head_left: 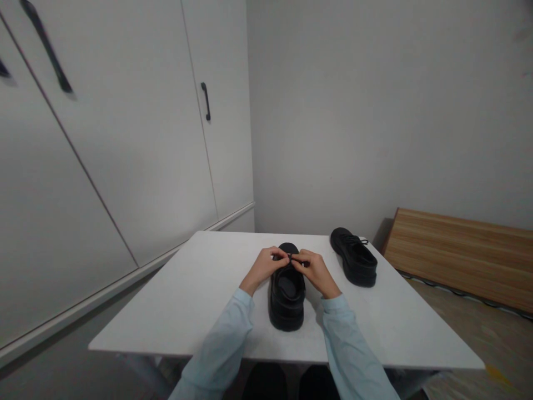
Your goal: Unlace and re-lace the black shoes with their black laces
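A black lace-up shoe (287, 305) stands upright in front of me, its toe pointing away and its heel toward me. Over its lacing, my left hand (270, 262) pinches with thumb and forefinger at what looks like the black shoelace (290, 258). From the other side, my right hand (311, 265) pinches at the same spot, its fingertips almost meeting the left ones. Dark lace against dark leather makes the exact loops hard to make out. To the right, a second black shoe (360, 265) stands with its laces tied in a bow.
Both shoes are on a white table (216, 289). A white cabinet (145, 139) with black handles is along the left, and a grey wall (375, 111) is behind. A wood-grain panel (458, 255) stands beyond the table's right side.
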`<state>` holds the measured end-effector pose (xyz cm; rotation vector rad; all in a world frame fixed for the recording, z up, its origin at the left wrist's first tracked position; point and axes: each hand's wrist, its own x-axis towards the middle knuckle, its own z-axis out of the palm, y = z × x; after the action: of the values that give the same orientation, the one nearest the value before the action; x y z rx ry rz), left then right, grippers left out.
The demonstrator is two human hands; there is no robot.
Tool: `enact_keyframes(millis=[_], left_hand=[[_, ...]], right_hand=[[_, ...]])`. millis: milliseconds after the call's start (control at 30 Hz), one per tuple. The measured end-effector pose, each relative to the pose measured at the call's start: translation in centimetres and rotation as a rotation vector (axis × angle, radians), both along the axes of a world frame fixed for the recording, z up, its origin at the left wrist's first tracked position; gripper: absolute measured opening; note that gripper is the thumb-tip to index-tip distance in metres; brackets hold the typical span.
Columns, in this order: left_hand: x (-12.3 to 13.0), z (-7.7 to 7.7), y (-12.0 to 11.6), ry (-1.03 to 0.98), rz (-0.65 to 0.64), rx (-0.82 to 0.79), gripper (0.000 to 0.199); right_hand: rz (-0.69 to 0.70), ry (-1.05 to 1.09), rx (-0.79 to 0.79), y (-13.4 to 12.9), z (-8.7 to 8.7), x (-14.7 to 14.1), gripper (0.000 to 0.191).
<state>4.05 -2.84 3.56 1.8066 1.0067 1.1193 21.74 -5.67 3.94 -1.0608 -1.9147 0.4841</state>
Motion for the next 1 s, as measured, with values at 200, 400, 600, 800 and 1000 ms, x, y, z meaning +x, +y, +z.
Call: enact_keyframes(millis=[200, 400, 600, 800, 1000], left_hand=[[0.36, 0.25, -0.42, 0.056, 0.011, 0.142, 0.009], [0.63, 0.29, -0.66, 0.013, -0.044, 0.18, 0.005], [0.74, 0.06, -0.5, -0.012, -0.028, 0.139, 0.003], [0.52, -0.18, -0.14, -0.038, -0.054, 0.058, 0.004], [0.27, 0.08, -0.34, 0.004, -0.066, -0.024, 0.006]], right_hand=[[0.006, 0.157, -0.044, 0.36, -0.26, -0.02, 0.014], [0.058, 0.327, -0.224, 0.57, -0.47, -0.14, 0.014], [0.042, 0.428, -0.373, 0.38, -0.16, -0.37, 0.015], [0.038, 0.455, -0.497, 0.24, -0.26, 0.03, 0.014], [0.029, 0.404, -0.44, 0.03, -0.2, 0.25, 0.011]])
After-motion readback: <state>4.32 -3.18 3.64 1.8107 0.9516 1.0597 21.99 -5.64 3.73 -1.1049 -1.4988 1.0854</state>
